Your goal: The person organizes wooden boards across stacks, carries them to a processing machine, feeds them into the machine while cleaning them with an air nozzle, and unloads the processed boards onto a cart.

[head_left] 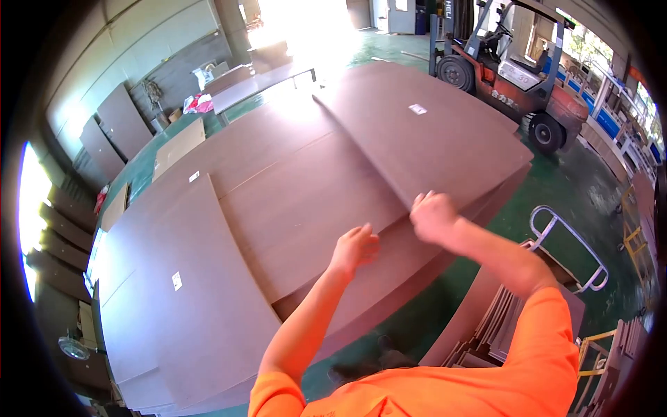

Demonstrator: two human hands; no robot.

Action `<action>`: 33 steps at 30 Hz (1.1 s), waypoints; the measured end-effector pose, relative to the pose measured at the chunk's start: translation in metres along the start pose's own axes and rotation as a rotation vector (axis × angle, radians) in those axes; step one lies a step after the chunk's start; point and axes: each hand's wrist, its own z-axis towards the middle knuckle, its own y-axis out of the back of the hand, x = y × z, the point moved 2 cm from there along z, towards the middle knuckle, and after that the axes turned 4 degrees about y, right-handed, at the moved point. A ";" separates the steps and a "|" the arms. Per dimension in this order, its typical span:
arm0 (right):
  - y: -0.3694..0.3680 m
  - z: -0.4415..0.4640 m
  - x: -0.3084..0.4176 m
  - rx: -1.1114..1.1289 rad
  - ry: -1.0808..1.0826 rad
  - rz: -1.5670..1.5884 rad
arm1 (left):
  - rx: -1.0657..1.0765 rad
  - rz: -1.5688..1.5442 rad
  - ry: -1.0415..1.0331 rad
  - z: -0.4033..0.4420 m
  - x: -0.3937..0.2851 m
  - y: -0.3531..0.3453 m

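Large brown panels lie stacked in front of me. My right hand [434, 218] has its fingers curled round the near left corner of the right-hand panel [445, 139], which bears a white label [417, 109]. Over the near part of the middle panel [306, 222] is my left hand [356, 247], its fingers closed; whatever may be inside them is hidden. Another brown panel [174, 243] with white labels lies on the left side of the stack, its straight edge running beside the middle panel.
A red and grey forklift [517, 76] stands at the back right. At the lower right are a cart with a metal handle [570, 243] and a pile of panel pieces [490, 326]. A long table [260, 83] stands behind the stack. A fan [73, 349] is at the lower left.
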 end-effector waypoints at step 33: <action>0.064 0.010 0.220 0.313 -0.214 1.815 | -0.930 0.064 -0.212 -0.461 0.132 0.417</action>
